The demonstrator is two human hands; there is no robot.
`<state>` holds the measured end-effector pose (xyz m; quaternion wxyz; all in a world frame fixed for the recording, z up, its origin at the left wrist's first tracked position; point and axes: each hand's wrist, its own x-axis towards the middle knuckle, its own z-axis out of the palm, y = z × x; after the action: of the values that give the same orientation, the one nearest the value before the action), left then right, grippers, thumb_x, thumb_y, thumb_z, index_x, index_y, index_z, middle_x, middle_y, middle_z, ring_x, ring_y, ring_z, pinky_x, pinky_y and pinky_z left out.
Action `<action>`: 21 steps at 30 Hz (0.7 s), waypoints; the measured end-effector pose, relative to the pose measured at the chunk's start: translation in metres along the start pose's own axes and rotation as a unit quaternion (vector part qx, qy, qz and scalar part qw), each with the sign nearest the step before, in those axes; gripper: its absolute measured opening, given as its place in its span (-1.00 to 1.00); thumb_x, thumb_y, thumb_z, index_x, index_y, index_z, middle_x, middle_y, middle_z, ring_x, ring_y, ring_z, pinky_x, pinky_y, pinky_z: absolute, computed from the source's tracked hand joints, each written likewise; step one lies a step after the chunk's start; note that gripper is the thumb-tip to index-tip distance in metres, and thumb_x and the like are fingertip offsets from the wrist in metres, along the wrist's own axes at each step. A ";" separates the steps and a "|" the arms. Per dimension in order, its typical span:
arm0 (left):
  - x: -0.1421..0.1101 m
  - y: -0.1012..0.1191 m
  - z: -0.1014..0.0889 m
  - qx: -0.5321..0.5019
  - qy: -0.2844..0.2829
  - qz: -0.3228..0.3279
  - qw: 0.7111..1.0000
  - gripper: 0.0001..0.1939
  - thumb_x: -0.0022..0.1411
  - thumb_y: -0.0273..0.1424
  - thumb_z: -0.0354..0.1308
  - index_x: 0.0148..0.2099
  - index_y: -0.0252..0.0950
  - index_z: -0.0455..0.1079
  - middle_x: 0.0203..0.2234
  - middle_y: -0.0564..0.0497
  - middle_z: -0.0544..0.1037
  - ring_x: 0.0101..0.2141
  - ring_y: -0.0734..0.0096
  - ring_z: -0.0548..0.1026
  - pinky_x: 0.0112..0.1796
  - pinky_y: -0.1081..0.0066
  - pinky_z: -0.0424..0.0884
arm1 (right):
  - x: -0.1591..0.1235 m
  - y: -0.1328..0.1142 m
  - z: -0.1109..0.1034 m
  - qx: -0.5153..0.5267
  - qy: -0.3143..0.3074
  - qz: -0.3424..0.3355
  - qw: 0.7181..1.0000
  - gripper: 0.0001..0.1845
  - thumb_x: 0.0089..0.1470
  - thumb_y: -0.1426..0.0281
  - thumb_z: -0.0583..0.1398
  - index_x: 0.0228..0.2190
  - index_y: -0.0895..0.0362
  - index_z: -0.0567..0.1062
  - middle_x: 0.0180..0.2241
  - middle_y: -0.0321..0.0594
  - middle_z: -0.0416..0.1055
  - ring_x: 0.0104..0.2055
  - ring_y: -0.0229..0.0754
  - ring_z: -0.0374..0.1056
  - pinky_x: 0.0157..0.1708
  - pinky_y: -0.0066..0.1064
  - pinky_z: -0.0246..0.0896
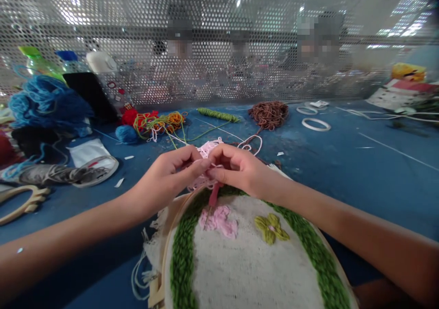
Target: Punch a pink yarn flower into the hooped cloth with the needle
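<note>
An embroidery hoop (168, 236) holds white cloth (247, 268) with a thick green yarn ring, a pink yarn flower (221, 222) and a yellow-green flower (271, 227). Above its far edge my left hand (168, 174) and my right hand (240, 167) meet fingertip to fingertip. Both pinch pale pink yarn (207, 150) that bunches behind the fingers. A pink punch needle (213, 197) hangs below my right hand, its tip near the pink flower.
The blue table (343, 172) carries yarn bundles: blue (48, 103), red and orange (151, 120), green (217, 114), brown (269, 114). White rings (316, 124) lie right. A wooden frame (20, 201) lies left. A perforated metal screen (219, 39) stands behind, with people beyond it.
</note>
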<state>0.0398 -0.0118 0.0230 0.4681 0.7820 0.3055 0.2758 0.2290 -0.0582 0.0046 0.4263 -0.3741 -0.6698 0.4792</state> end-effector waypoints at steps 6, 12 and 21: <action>0.002 0.002 -0.002 -0.005 0.044 0.032 0.998 -0.69 0.28 -0.25 0.11 -0.46 -0.29 0.26 -0.59 0.14 0.32 -0.52 0.51 0.25 -0.47 0.47 0.17 | 0.001 -0.001 -0.004 0.007 -0.022 0.002 1.000 -0.88 0.10 0.44 0.22 -0.35 0.14 0.33 -0.47 -0.39 0.27 -0.48 -0.38 0.19 -0.48 -0.50 0.07; 0.007 0.006 -0.009 -0.055 0.127 0.024 0.990 -0.72 0.29 -0.31 0.13 -0.46 -0.31 0.29 -0.62 0.14 0.25 -0.55 0.54 0.18 -0.51 0.46 0.08 | 0.001 0.001 -0.008 -0.005 0.012 0.014 1.000 -0.80 0.09 0.42 0.22 -0.47 0.13 0.28 -0.60 -0.44 0.20 -0.58 -0.39 0.14 -0.58 -0.49 -0.02; 0.012 0.007 -0.019 -0.085 0.167 0.062 0.980 -0.70 0.32 -0.34 0.10 -0.48 -0.29 0.25 -0.60 0.14 0.25 -0.54 0.55 0.19 -0.48 0.48 0.15 | 0.001 0.005 -0.012 -0.107 0.150 -0.093 0.979 -0.92 0.08 0.49 0.19 -0.36 0.13 0.35 -0.32 -0.30 0.31 -0.29 -0.28 0.25 -0.33 -0.44 0.17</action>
<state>0.0359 0.0053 0.0390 0.4569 0.6998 0.3060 0.4560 0.2401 -0.0519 0.0017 0.5219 -0.4214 -0.6774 0.3020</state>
